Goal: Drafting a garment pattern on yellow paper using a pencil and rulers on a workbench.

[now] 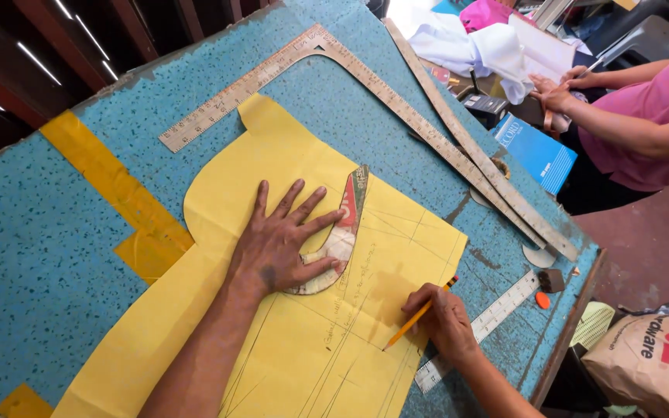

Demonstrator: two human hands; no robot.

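Note:
A large yellow paper pattern (288, 155) with pencil lines lies on the blue speckled table (48, 255). My left hand (284, 241) is spread flat on it, fingers apart, pressing down a curved template (348, 224) cut from printed card. My right hand (444, 317) is closed on a yellow pencil (418, 313), whose tip rests on the paper below the curve.
A metal L-square (288, 66) and a long wooden ruler (466, 139) lie across the far side of the table. A short steel ruler (497, 313), an eraser and a small orange item sit near the right edge. Another person in pink (644, 124) works at right beside a blue book (536, 151). A paper bag (652, 360) stands lower right.

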